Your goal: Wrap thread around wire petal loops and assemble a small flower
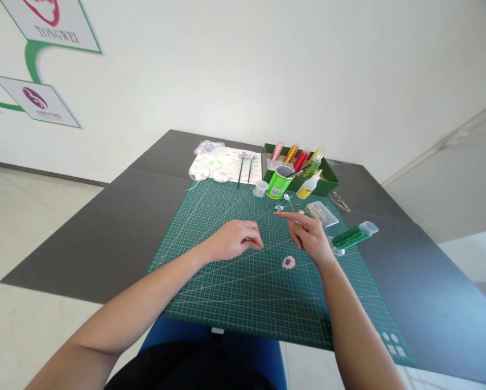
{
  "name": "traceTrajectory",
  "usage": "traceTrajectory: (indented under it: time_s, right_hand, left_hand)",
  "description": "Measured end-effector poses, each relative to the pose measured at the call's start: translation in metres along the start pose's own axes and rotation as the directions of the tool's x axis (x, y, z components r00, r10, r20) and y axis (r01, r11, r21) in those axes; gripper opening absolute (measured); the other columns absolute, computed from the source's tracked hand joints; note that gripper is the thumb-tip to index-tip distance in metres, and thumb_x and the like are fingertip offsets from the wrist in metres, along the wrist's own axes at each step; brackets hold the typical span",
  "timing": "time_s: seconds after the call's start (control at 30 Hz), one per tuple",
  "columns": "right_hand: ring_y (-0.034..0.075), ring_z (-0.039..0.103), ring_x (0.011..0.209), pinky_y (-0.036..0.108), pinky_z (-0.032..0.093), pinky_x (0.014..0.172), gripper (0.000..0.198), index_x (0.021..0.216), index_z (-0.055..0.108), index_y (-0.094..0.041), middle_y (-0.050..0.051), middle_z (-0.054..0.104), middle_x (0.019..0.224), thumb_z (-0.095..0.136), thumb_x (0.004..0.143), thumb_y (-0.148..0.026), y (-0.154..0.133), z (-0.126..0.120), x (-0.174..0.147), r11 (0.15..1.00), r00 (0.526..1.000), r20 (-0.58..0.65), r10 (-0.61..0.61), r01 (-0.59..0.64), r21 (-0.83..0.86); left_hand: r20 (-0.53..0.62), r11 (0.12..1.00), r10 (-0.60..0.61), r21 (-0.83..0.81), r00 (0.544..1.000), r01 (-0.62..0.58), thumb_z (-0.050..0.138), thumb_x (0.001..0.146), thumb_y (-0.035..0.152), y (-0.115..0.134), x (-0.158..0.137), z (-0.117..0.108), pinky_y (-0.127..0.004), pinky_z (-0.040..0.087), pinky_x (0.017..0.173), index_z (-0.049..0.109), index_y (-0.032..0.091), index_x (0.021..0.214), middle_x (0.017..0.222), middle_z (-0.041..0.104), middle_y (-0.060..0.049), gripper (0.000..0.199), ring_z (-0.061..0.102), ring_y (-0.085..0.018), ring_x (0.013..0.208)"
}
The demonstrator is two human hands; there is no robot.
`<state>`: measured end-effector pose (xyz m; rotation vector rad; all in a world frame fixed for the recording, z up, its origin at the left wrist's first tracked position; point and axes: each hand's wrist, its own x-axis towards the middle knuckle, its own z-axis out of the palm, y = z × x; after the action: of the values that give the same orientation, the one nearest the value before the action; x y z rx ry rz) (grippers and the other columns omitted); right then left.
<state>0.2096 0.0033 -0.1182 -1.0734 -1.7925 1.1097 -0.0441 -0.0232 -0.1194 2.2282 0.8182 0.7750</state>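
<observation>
My left hand is above the green cutting mat, fingers closed on a thin green stem. The stem slants right and down to a small pink ring-shaped piece; I cannot tell whether the two are joined. To the right, my right hand has its index finger stretched out to the left and its other fingers loosely curled; I see nothing held in it. Just beyond that fingertip are small pale-blue leaf-like pieces, and another lies farther back.
Behind my hands stand a green can, a glue bottle, a clear small spool and a green box of coloured rolls. A clear case, pliers and a green tube are at right. Stemmed pieces lie back left.
</observation>
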Motion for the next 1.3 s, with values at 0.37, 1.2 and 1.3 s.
traceTrajectory:
  time_s: [0.37, 1.2, 1.3]
  right_hand:
    - [0.009, 0.032, 0.036, 0.024, 0.023, 0.043, 0.046, 0.123, 0.074, -0.01, -0.009, 0.037, 0.04, 0.052, 0.099, -0.042, 0.016, 0.016, 0.009, 0.998, 0.995, 0.077, 0.062, -0.06, -0.037]
    - [0.01, 0.033, 0.039, 0.022, 0.027, 0.041, 0.049, 0.126, 0.072, -0.006, -0.009, 0.038, 0.045, 0.052, 0.095, -0.037, 0.047, 0.034, 0.012, 0.982, 0.978, 0.149, 0.144, -0.123, -0.142]
    - [0.01, 0.034, 0.041, 0.022, 0.026, 0.041, 0.049, 0.124, 0.074, -0.007, -0.008, 0.037, 0.046, 0.051, 0.098, -0.041, 0.049, 0.034, 0.012, 0.975, 0.98, 0.161, 0.119, -0.084, -0.204]
  left_hand:
    - [-0.07, 0.993, 0.021, -0.118, 0.997, -0.029, 0.075, 0.089, 0.009, -0.002, 0.0, 0.001, -0.024, 0.054, 0.079, 0.076, 0.016, 0.084, 0.088, 0.073, -0.003, 0.009, 0.07, -0.012, 0.081]
    - [-0.351, 0.997, -0.068, 0.016, 0.934, 0.079, 0.073, 0.091, 0.015, -0.007, 0.001, -0.005, -0.027, 0.045, 0.068, 0.074, 0.017, 0.085, 0.081, 0.067, -0.002, 0.007, 0.059, -0.013, 0.071]
    - [-0.382, 0.994, -0.061, 0.059, 0.922, 0.09, 0.069, 0.094, 0.015, -0.008, 0.001, -0.005, -0.026, 0.044, 0.066, 0.074, 0.017, 0.085, 0.082, 0.067, -0.003, 0.01, 0.059, -0.013, 0.07]
